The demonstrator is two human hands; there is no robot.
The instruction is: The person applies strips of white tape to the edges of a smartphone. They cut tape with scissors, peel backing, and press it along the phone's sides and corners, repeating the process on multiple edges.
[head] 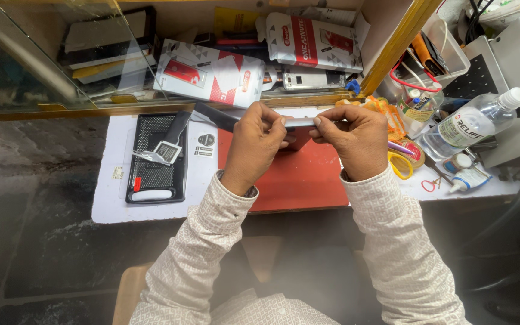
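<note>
Hands are meeting above the far edge of the red rectangular work mat (296, 177). I am seeing the left hand (254, 144) and right hand (356, 139) pinching a thin, flat grey strip (299, 122) by its ends; it is looking light, stiff, possibly breakable, so edge grips are suiting it.

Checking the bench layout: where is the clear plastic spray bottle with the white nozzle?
In the head view, the clear plastic spray bottle lies on its side at the far right, beyond the right hand.

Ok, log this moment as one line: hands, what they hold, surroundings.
left hand: pinches thin grey slab's end | right hand: pinches other end | thin grey slab: held above red mat | spray bottle: right, untouched
</note>
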